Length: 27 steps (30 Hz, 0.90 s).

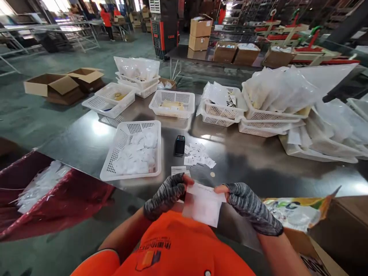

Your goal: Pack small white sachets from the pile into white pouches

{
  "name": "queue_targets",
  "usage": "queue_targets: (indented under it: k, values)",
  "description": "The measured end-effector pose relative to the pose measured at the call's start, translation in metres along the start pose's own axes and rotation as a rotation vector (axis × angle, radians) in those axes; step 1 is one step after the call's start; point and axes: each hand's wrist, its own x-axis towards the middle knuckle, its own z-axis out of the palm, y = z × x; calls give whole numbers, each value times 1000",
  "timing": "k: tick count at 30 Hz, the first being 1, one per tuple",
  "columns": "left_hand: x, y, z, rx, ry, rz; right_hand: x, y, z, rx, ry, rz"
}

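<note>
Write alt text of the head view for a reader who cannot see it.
A person's left hand and right hand, in grey fingerless gloves, hold a pale packet near its upper corners at a metal table. On it sit a black handset, scattered white slips and a white basket of small packets.

Between left hand [169, 189] and right hand [240, 196]: packet [202, 211] looks plastic, translucent | on both: gloves [155, 204] are matt knitted cloth | beyond: worktop [244, 161] is smooth, glossy metal | beyond left: basket [130, 177] is plastic | beside right: carton [339, 226] is matt cardboard
</note>
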Motion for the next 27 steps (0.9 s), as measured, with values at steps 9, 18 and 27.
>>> queue_targets:
  k: [9,18,27]
  values:
    - [8,5,-5,21,-55,-15,6,9,-15,-192,-79,-157]
    - [13,11,-1,268,43,82,15,-9,-22,-64,-197,-86]
    - [20,1,-41,308,81,11,57,53,37,-257,-466,-95]
